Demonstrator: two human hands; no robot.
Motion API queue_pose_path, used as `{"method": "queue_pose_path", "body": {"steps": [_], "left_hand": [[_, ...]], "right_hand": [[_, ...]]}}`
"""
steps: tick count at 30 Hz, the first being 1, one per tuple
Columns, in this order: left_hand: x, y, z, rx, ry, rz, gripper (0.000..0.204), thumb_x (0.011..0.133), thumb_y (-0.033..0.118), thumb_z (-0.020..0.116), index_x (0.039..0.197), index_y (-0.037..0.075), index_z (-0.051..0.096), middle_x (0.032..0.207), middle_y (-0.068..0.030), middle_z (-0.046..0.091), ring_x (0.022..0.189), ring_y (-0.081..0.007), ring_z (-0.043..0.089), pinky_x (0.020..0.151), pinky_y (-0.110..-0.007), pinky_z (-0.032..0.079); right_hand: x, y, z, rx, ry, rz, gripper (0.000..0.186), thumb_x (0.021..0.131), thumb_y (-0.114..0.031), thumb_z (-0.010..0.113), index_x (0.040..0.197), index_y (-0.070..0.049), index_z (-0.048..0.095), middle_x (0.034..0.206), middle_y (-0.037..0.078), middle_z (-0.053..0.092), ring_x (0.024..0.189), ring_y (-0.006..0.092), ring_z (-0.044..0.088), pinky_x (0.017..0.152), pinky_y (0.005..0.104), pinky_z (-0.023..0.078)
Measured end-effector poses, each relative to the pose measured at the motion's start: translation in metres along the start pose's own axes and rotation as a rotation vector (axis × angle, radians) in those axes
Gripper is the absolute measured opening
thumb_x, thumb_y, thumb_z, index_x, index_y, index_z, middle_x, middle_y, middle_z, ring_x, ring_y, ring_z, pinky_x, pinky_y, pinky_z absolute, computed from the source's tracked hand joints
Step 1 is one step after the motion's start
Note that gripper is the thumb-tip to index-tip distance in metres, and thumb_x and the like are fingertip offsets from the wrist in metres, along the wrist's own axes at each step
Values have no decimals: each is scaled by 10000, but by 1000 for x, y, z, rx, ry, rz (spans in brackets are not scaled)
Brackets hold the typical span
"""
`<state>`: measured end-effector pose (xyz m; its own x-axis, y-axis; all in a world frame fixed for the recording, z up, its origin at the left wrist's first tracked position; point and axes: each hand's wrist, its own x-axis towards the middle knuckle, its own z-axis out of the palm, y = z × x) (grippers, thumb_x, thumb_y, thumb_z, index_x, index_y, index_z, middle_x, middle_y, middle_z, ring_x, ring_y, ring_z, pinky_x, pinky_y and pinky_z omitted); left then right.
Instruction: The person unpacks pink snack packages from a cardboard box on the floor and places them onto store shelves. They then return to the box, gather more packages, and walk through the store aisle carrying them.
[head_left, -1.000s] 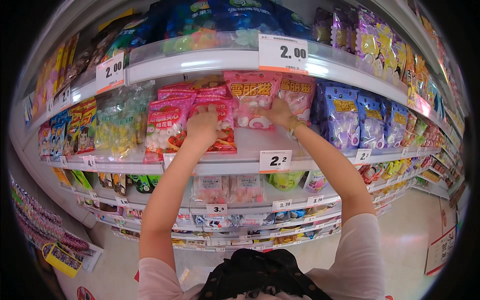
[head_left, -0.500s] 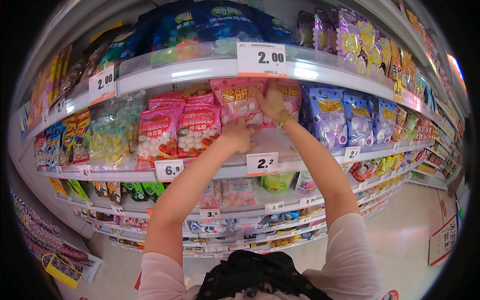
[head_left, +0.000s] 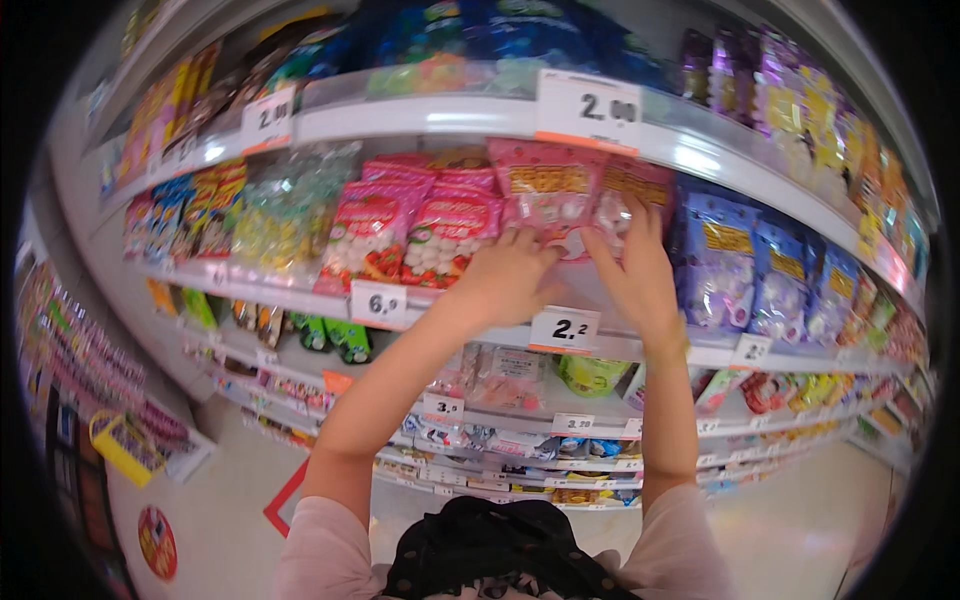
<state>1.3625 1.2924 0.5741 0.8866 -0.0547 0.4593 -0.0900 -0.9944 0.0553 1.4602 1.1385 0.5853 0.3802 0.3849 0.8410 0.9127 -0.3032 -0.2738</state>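
Presently both arms reach up from the lower edge to the middle shelf [head_left: 600, 345] of a long shop rack. The left hand [head_left: 505, 280] rests against the lower part of a pink sweet bag [head_left: 545, 190] that stands upright at the shelf front; its fingers [head_left: 520, 245] are curled loosely with the tips on the bag's bottom edge, and whether they pinch the film cannot be told. The right hand [head_left: 640, 275] lies flat and spread, fingers pointing up, pressed on the neighbouring pink bag [head_left: 625, 195] just to the right, palm against the pack, not closed round anything. The two hands are close together, thumbs nearly meeting below the seam between the two bags.

To the left of the hands stand two red-and-pink bags of round white sweets [head_left: 405, 235], touching the first pink bag. Further left are clear bags of yellow-green sweets [head_left: 285, 210], then small colourful packs [head_left: 175, 215] toward the far left end. To the right stand purple-blue bags [head_left: 720, 265], just beside the right hand, with more of the same running toward the right end.

White price tags [head_left: 565, 330] hang on the shelf edge directly beneath the hands. The upper shelf [head_left: 440, 115] overhangs the bag tops, carrying dark blue packs [head_left: 510, 35]. Lower shelves [head_left: 520, 440] with mixed packs lie behind the forearms.
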Motion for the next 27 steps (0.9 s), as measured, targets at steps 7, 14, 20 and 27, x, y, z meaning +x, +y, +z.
{"method": "queue_pose_path", "body": {"steps": [7,14,20,27], "left_hand": [[-190,45,33,-544,353,-330,356,856,266,556,1151,69,522,1160,-189,455,1091,-350,450,921,-404,373],[-407,218,93,-387,147,-1296,320,901,286,466,1118,65,546,1180,-214,449,1099,-358,448,938,-401,367],[-462,353,69,-59,467,-1786,376,894,346,469,1151,75,517,1212,-212,425,1098,-360,440,923,-418,374],[-546,484,77,-32,498,-2298,479,813,414,546,1183,111,526,1180,-225,469,1086,-375,468,918,-452,385]], "right_hand": [[-126,-80,-18,786,-416,-202,517,730,-166,681,1170,7,470,1148,178,491,847,234,541,709,308,451],[-211,-115,47,1177,-993,-53,381,773,-111,638,1112,0,505,940,81,578,664,105,491,559,226,400],[-286,-242,7,1439,-1433,-498,395,775,-116,639,1128,-2,502,913,78,588,615,95,497,524,217,400],[-408,-366,-110,1534,-1866,-1300,399,768,-110,647,1125,-14,499,882,77,607,605,98,546,511,224,432]]}}
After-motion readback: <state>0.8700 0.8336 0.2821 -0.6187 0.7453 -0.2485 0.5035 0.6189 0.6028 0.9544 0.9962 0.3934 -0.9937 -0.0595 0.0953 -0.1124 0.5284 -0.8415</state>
